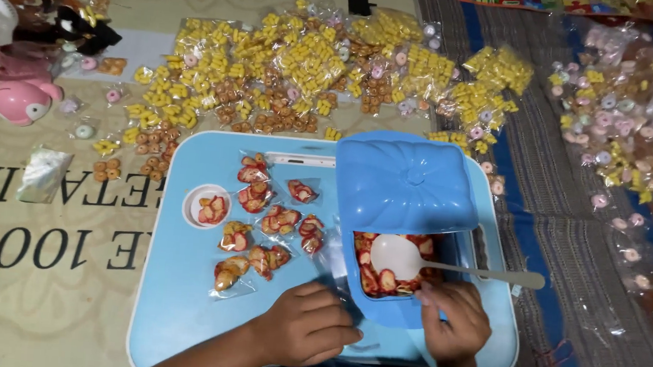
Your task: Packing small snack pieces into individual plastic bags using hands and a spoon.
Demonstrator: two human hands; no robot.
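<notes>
Mid-bagging: left hand (pixel 306 325) fingers pinch a clear packet (pixel 332 273), right hand (pixel 452 319) fingers grip the blue tub (pixel 401 248) at 3 o'clock; the spoon (pixel 414 259) probably scoops next.

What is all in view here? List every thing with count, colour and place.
tray table: one, light blue, centre.
blue container: one, on the tray's right, lid tipped open, red-yellow sweets inside.
spoon: one, white, resting in the container.
small white cup: one, tray's left, sweets inside.
sweet packets on the tray: about ten, clear with red-yellow sweets.
packet heap: many, yellow, brown, pink, beyond the tray.
second packet heap: many, pink and yellow, far right.
pink toy: one, far left.
left hand: near edge of tray.
right hand: at container's near rim.
</notes>
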